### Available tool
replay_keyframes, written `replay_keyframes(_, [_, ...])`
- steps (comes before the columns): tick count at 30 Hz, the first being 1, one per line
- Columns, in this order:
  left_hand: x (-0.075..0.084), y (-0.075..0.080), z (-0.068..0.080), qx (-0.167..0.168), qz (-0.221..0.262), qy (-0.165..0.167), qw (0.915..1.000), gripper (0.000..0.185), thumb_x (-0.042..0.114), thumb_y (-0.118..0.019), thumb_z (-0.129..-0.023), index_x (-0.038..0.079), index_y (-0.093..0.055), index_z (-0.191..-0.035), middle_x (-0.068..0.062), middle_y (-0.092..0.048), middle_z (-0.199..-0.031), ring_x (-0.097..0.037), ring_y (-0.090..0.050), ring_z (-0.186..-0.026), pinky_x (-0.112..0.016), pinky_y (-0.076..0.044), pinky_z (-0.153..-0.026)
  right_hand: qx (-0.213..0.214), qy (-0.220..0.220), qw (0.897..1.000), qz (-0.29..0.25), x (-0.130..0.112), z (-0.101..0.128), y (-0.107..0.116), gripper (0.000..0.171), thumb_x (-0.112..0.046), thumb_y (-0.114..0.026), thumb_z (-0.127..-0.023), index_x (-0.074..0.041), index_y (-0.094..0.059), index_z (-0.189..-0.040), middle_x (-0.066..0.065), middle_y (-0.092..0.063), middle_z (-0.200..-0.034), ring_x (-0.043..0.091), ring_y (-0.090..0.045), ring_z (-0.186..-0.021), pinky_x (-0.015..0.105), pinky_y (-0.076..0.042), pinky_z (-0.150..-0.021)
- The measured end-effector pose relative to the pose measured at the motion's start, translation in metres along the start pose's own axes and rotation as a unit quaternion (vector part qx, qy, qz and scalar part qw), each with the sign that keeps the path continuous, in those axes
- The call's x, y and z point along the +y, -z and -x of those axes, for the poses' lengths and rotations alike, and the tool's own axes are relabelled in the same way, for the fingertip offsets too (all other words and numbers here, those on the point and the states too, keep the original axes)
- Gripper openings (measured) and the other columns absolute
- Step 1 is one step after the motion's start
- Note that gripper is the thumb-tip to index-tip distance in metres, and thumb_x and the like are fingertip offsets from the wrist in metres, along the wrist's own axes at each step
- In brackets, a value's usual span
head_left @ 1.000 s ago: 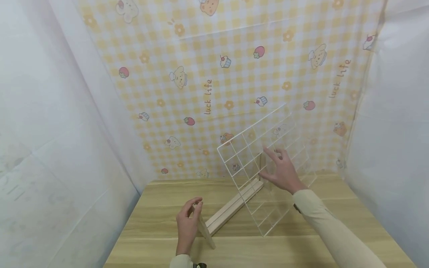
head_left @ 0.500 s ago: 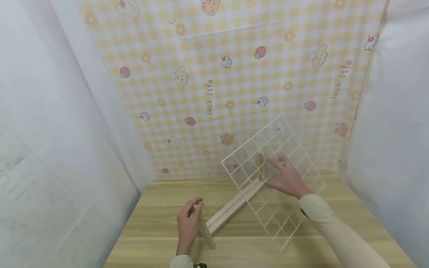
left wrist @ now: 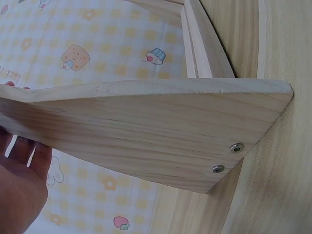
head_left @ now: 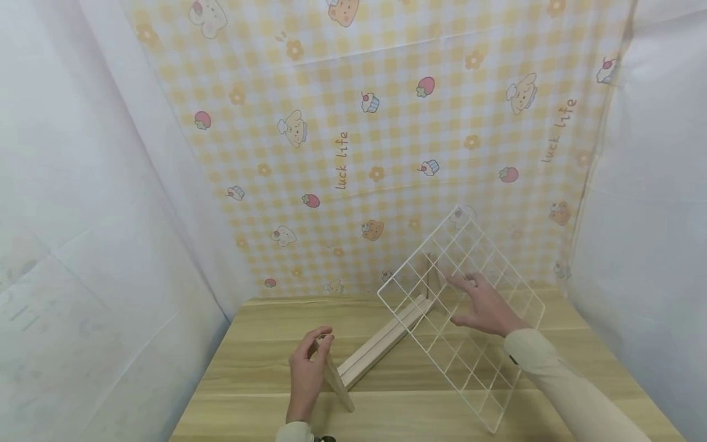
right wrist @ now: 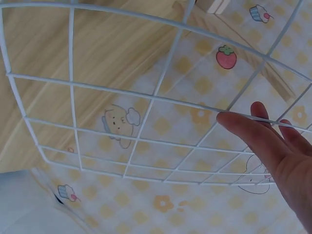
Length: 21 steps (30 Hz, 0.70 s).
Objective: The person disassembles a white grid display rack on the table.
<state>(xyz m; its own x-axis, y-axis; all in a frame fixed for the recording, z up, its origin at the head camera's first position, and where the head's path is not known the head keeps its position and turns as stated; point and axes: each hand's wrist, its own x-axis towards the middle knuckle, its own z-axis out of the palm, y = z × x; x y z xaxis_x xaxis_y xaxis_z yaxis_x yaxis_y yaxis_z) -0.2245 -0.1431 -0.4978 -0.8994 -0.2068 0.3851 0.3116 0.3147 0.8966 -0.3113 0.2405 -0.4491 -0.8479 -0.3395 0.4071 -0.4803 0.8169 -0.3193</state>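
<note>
My left hand [head_left: 308, 368] grips the top of a triangular wooden end piece [head_left: 335, 376] that stands at the near end of a long wooden base rail [head_left: 381, 344] on the table. In the left wrist view the end piece [left wrist: 146, 126] fills the frame with two screws showing, and my left hand [left wrist: 19, 185] sits at the lower left. A white wire grid panel [head_left: 469, 359] leans tilted over the rail's far end. My right hand [head_left: 482, 304] rests on it with straight fingers. In the right wrist view the fingers [right wrist: 253, 134] lie against the wire grid [right wrist: 146, 98].
The light wooden table [head_left: 265, 368] is bounded at the back by a yellow checked cloth [head_left: 342, 153] with cartoon prints. White sheets hang at the left [head_left: 83, 245] and right [head_left: 652, 215]. A second wooden end piece [head_left: 429, 279] stands behind the grid.
The wire grid has swung down and to the right, and my right hand has followed it lower and rightward. My left hand and the wooden end piece have stayed put.
</note>
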Motion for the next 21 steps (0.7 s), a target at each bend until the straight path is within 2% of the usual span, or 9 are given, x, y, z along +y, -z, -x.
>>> replay_keyframes(6, [-0.004,0.001,-0.001,-0.005,0.000,-0.003,1.0000,0.020,0.032,-0.057,-0.091,0.024,-0.064,-0.108,0.007,-0.067,-0.101,-0.006,-0.041,-0.061,-0.021,-0.043,-0.063,-0.019,-0.002,1.000,0.015,0.007,0.006,0.002,0.091,-0.038,-0.082,-0.059,-0.025,-0.040,-0.139,0.027,-0.042,-0.135,0.045,-0.052,-0.109,0.061,-0.049,-0.076])
replay_keyframes(8, [-0.004,0.001,-0.001,-0.007,-0.002,-0.006,1.0000,0.019,0.032,-0.056,-0.092,0.026,-0.063,-0.108,0.008,-0.068,-0.101,-0.005,-0.048,-0.067,-0.022,-0.045,-0.069,-0.028,-0.003,0.999,0.021,0.011,0.009,0.002,0.091,-0.037,-0.082,-0.057,-0.026,-0.041,-0.138,0.027,-0.042,-0.135,0.045,-0.052,-0.111,0.061,-0.049,-0.074])
replay_keyframes(11, [-0.004,0.001,0.000,-0.016,-0.002,-0.005,0.9999,0.019,0.032,-0.053,-0.094,0.027,-0.062,-0.110,0.010,-0.066,-0.106,-0.006,-0.058,-0.085,-0.031,-0.048,-0.087,-0.043,0.002,0.999,0.024,0.015,0.012,0.003,0.091,-0.036,-0.083,-0.055,-0.026,-0.044,-0.137,0.026,-0.043,-0.135,0.044,-0.054,-0.109,0.057,-0.051,-0.072])
replay_keyframes(13, [-0.004,0.002,0.000,-0.022,-0.004,-0.002,0.9998,0.020,0.032,-0.049,-0.095,0.029,-0.061,-0.111,0.012,-0.065,-0.108,-0.007,-0.059,-0.099,-0.040,-0.045,-0.097,-0.051,0.005,0.998,0.029,0.018,0.015,0.002,0.090,-0.036,-0.083,-0.054,-0.026,-0.045,-0.136,0.024,-0.044,-0.135,0.041,-0.057,-0.104,0.052,-0.053,-0.069])
replay_keyframes(15, [-0.005,0.003,0.001,-0.029,-0.004,-0.002,0.9996,0.021,0.031,-0.047,-0.097,0.028,-0.060,-0.113,0.011,-0.064,-0.111,-0.007,-0.057,-0.104,-0.044,-0.042,-0.101,-0.058,0.010,0.998,0.029,0.022,0.018,0.002,0.090,-0.035,-0.083,-0.054,-0.026,-0.046,-0.135,0.024,-0.045,-0.135,0.040,-0.059,-0.101,0.047,-0.053,-0.066])
replay_keyframes(19, [-0.005,0.005,0.000,-0.038,-0.006,-0.001,0.9993,0.022,0.029,-0.045,-0.098,0.027,-0.059,-0.114,0.011,-0.064,-0.112,-0.008,-0.057,-0.106,-0.036,-0.043,-0.099,-0.065,0.019,0.997,0.031,0.028,0.024,0.001,0.089,-0.034,-0.084,-0.052,-0.025,-0.049,-0.133,0.023,-0.047,-0.132,0.038,-0.060,-0.099,0.038,-0.053,-0.060])
replay_keyframes(21, [-0.005,0.006,0.001,-0.043,-0.006,-0.004,0.9990,0.022,0.027,-0.044,-0.098,0.027,-0.059,-0.115,0.011,-0.063,-0.112,-0.008,-0.058,-0.106,-0.030,-0.043,-0.098,-0.071,0.027,0.997,0.033,0.030,0.026,0.001,0.089,-0.033,-0.085,-0.051,-0.025,-0.049,-0.133,0.023,-0.047,-0.131,0.032,-0.061,-0.092,0.031,-0.050,-0.056])
